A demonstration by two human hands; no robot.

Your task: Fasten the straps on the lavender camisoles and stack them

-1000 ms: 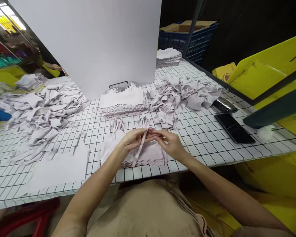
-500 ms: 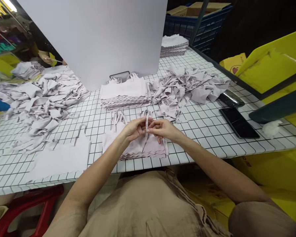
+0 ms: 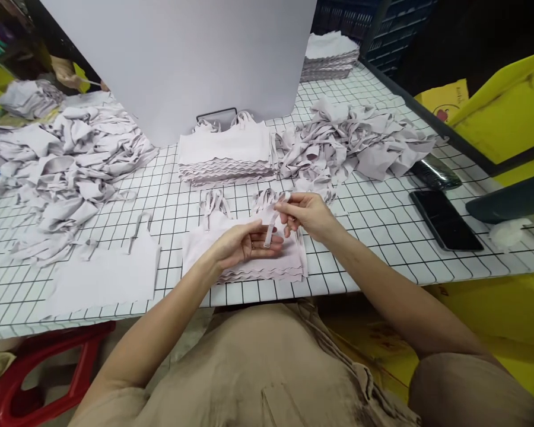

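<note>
Pale lilac garments with thin shoulder straps lie in a small stack (image 3: 289,261) at the table's front edge. My right hand (image 3: 309,214) pinches one strap (image 3: 271,229) between thumb and fingertips, above the stack's right side. The strap hangs down slantwise, and its lower end, with a small adjuster, rests at the fingers of my left hand (image 3: 242,246). That hand is palm up with its fingers stretched out. More straps (image 3: 216,203) stand bunched at the stack's upper left.
A taller garment stack (image 3: 225,148) lies behind, before a grey-white board (image 3: 182,59). Loose garments form heaps at left (image 3: 80,154) and right (image 3: 356,139). One garment (image 3: 104,276) lies flat at left. A phone (image 3: 445,219) is at right. A red stool (image 3: 71,379) stands below.
My right hand has drawn the strap up and to the right. My left hand has come down and opened from its hold on the strap. The camera view has shifted slightly.
</note>
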